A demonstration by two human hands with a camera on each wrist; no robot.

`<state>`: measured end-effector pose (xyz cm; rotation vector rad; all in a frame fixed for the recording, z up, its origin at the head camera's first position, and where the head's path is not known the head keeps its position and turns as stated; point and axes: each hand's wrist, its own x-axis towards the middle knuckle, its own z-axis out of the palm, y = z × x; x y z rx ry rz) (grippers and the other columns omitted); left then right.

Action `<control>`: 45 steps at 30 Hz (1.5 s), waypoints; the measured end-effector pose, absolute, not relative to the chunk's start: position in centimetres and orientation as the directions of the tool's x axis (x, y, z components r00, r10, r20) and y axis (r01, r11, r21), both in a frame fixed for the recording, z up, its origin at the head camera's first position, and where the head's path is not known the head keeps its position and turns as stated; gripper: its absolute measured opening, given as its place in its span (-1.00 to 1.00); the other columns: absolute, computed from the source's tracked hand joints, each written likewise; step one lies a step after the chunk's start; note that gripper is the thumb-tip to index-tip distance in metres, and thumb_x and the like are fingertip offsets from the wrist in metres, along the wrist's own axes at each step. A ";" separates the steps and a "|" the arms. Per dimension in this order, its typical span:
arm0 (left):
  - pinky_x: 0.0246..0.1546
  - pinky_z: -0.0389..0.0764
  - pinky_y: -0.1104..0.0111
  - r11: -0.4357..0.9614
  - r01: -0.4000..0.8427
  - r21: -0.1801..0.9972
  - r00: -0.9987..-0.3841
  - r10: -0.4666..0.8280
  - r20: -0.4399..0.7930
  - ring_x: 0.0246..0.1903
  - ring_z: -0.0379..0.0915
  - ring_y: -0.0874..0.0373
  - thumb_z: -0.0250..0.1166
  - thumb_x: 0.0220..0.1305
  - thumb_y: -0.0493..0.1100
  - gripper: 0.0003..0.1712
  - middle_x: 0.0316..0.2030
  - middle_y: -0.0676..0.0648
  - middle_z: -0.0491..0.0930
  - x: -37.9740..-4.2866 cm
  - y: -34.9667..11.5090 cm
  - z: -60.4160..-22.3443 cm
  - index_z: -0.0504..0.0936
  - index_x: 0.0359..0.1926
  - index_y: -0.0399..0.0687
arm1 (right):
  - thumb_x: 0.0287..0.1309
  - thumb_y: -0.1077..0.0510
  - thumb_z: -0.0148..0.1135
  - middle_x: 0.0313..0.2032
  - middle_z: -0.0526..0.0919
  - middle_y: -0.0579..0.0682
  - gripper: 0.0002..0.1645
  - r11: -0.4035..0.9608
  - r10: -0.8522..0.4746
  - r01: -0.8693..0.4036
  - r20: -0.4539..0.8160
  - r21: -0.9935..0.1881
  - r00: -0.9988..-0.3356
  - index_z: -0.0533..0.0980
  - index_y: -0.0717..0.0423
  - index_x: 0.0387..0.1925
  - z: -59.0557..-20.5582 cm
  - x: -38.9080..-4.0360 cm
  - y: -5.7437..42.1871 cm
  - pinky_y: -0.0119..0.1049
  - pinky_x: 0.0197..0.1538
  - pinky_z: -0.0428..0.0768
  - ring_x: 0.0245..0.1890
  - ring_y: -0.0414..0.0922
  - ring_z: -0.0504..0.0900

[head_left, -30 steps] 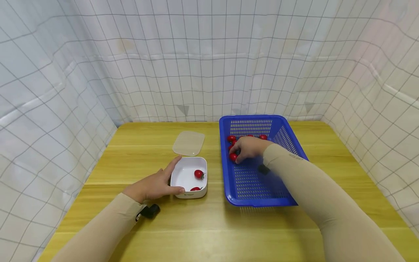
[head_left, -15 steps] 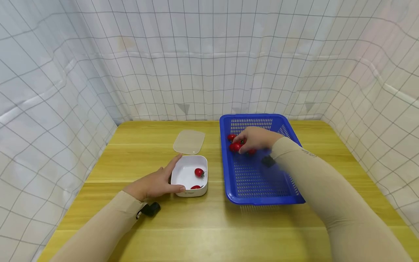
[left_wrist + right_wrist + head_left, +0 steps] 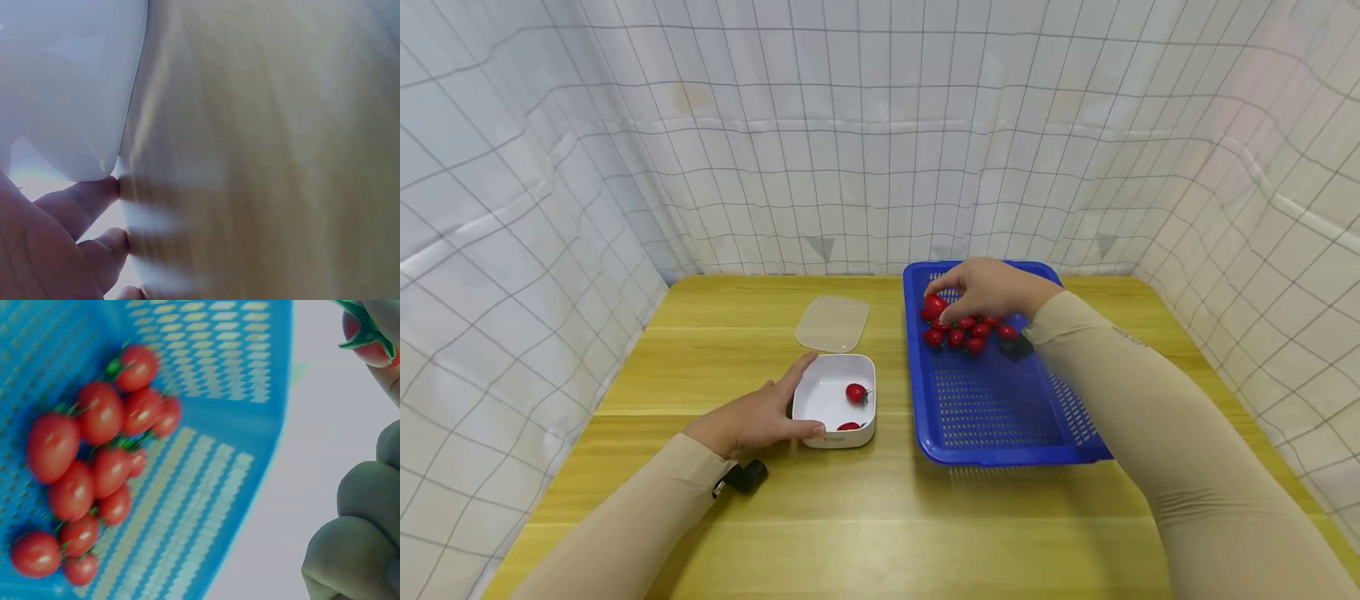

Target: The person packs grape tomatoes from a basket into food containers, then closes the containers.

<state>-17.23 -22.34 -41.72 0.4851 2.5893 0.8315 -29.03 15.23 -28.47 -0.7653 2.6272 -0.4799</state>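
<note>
My left hand (image 3: 758, 419) grips the left side of a small white box (image 3: 827, 396), thumb at its front rim and index finger at the back corner. Two cherry tomatoes lie inside, one of them a red tomato (image 3: 855, 393) with its green stem. In the left wrist view, fingertips (image 3: 107, 187) meet the lower edge of the box. My right hand (image 3: 988, 287) pinches a cherry tomato (image 3: 369, 347) between thumb and finger, over the back left of the blue basket (image 3: 922, 408). Several more cherry tomatoes (image 3: 72, 487) lie clustered in the basket below.
Behind the box, a translucent flat lid (image 3: 832, 323) lies on the wooden table (image 3: 850, 533). A white gridded curtain (image 3: 880, 167) encloses the table's back and sides. The basket's raised walls stand to the right of the box.
My right hand has moved up and back from among the tomatoes, lifting a cherry tomato, and more of the cluster shows beneath it. My left hand stays at the box.
</note>
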 end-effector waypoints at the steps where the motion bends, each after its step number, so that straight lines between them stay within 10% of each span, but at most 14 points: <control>1: 0.39 0.33 -0.36 0.765 0.207 0.610 -0.870 0.429 -0.243 0.49 0.12 -0.57 0.40 0.24 0.41 0.35 0.55 -0.39 0.20 -17.2 -22.4 -41.7 -0.31 0.71 0.30 | 0.25 -0.08 0.49 -0.48 0.35 -0.15 -0.42 0.792 -0.569 -0.446 -0.241 -0.416 -0.786 0.62 -0.28 0.30 -28.2 -28.9 14.8 -0.24 -0.28 0.41 -0.48 -0.16 0.35; 24: 0.36 0.42 -0.28 0.756 0.210 0.620 -0.860 0.445 -0.252 0.40 0.31 -0.40 0.41 0.25 0.38 0.34 0.49 -0.42 0.26 -17.4 -22.4 -41.5 -0.32 0.71 0.24 | 0.26 -0.04 0.47 -0.23 0.66 -0.16 -0.57 0.581 -0.810 -0.719 -0.189 -0.381 -0.554 0.68 -0.22 0.16 -27.1 -25.9 4.4 -0.31 -0.21 0.45 -0.28 -0.14 0.47; 45: 0.33 0.41 -0.36 0.774 0.206 0.599 -0.865 0.430 -0.258 0.44 0.23 -0.53 0.39 0.23 0.42 0.33 0.52 -0.37 0.25 -17.4 -22.3 -41.4 -0.30 0.70 0.28 | 0.28 -0.09 0.46 -0.07 0.72 -0.19 -0.50 0.578 -0.816 -0.732 -0.229 -0.360 -0.532 0.65 -0.24 0.23 -27.1 -25.2 2.8 -0.31 -0.14 0.58 -0.18 -0.12 0.56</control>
